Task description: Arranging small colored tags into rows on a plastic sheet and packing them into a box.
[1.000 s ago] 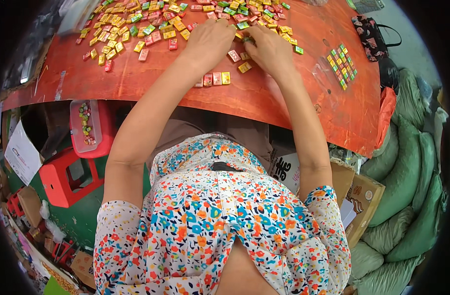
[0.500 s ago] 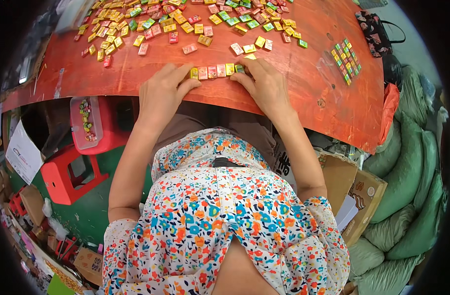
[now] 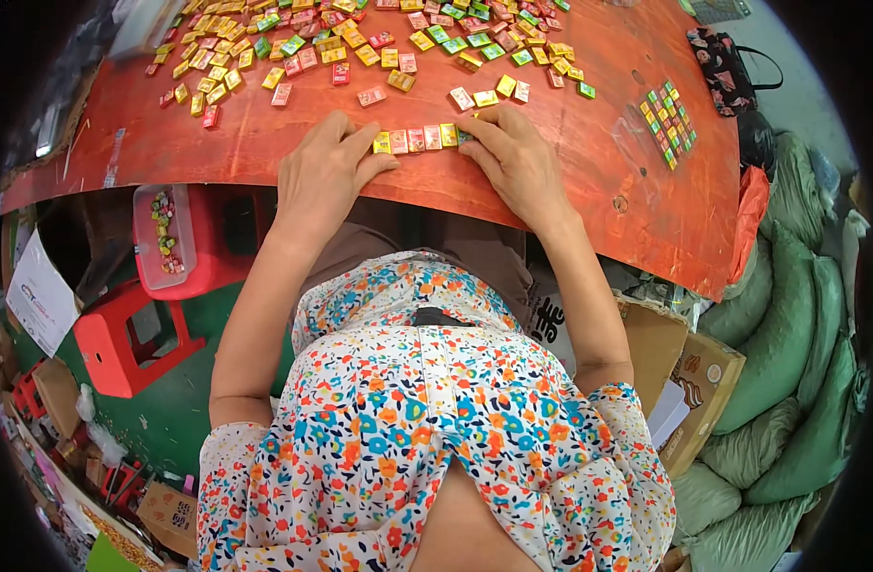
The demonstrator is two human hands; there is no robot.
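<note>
A short row of small candy-sized boxes (image 3: pixel 416 139) in yellow, pink and green lies on the red table near its front edge. At the row's left end, my left hand (image 3: pixel 320 181) pinches the yellow end box between thumb and fingers. My right hand (image 3: pixel 520 170) closes on the opposite end, its fingers partly covering a green box there. Another yellow box peeks out by my right fingertips, mostly hidden. The boxes between my hands stand side by side, touching.
Many loose little boxes (image 3: pixel 371 96) are scattered over the far part of the red table (image 3: pixel 570 124). To the right lies a block of boxes in rows (image 3: pixel 668 124), beside clear plastic. A dark patterned bag (image 3: pixel 722 71) is beyond. Below left is a lidded clear tub (image 3: pixel 166 236) on a red stool.
My left hand has shifted slightly right and its fingers have bent more at the row's end. My right fingers now cover more of the yellow box beside them. The row stays nearly in place.
</note>
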